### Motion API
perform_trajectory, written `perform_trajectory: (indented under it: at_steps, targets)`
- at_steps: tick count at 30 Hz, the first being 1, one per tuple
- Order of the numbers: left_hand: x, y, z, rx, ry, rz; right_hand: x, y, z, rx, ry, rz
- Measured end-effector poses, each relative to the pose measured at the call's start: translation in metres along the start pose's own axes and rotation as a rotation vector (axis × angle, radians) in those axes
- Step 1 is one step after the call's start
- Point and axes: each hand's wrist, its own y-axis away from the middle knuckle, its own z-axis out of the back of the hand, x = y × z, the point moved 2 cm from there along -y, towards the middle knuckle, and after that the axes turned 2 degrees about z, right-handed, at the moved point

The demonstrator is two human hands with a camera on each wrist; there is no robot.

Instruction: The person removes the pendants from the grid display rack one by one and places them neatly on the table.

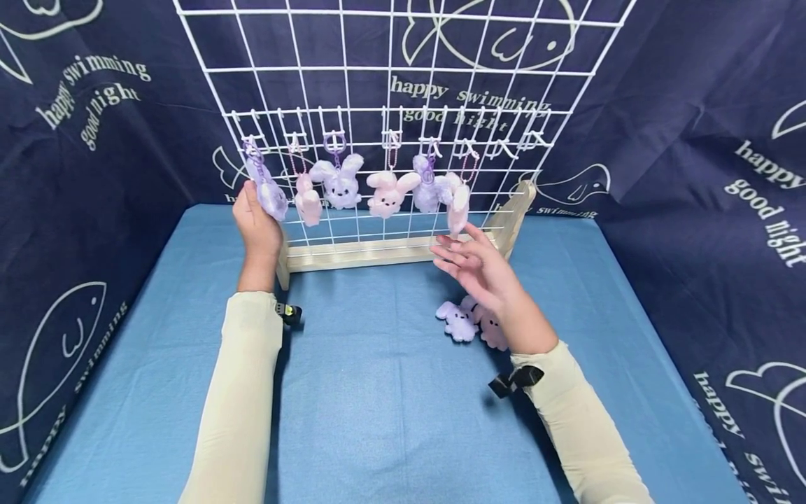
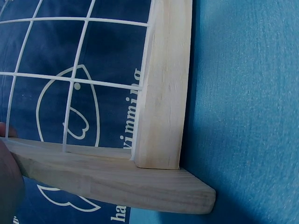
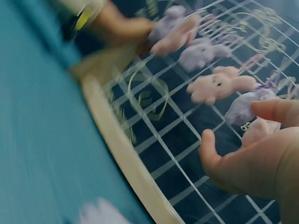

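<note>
My left hand [image 1: 257, 224] grips the far end of the rack's left wooden foot [image 2: 117, 179], fingers curled round it. A purple bunny plush keychain [image 1: 272, 199] hangs right beside those fingers. My right hand [image 1: 481, 269] has its fingers spread and holds nothing. Its fingertips are right at the lower end of a pink bunny plush [image 1: 460, 206] hanging from a hook. More bunny plushes hang in a row on the white wire rack [image 1: 403, 70], among them a purple one [image 1: 343, 187] and a pink one [image 1: 387, 194].
Below my right hand, a purple bunny plush [image 1: 460, 322] and a pink one [image 1: 493, 332] lie on the blue cloth [image 1: 378, 392], partly hidden by the hand and arm. Bare hooks [image 1: 534, 140] stick out at the rack's right. Dark printed fabric [image 1: 693, 210] surrounds the table.
</note>
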Motion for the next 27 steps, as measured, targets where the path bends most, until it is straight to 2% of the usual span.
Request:
perform_trajectory:
  at_steps: [3, 6, 9, 11, 20, 27]
  targets:
    - [0.000, 0.000, 0.000, 0.002, 0.008, 0.005, 0.004, 0.000, -0.003, 0.100, -0.217, -0.021]
    - [0.001, 0.000, 0.000, 0.005, 0.003, 0.006, 0.006, 0.001, -0.004, 0.146, -0.346, -0.018]
    - [0.001, 0.001, 0.001, 0.007, 0.001, 0.001, 0.008, 0.002, -0.005, 0.144, -0.472, -0.032]
    - [0.002, 0.001, 0.001, 0.007, 0.005, -0.003, 0.009, 0.004, -0.006, 0.125, -0.517, -0.039]
    - [0.003, 0.000, 0.002, 0.005, 0.008, -0.003, 0.016, 0.013, -0.014, 0.074, -0.511, 0.011]
    - [0.002, -0.001, 0.001, 0.007, -0.001, -0.003, 0.023, 0.021, -0.024, 0.076, -0.383, 0.095]
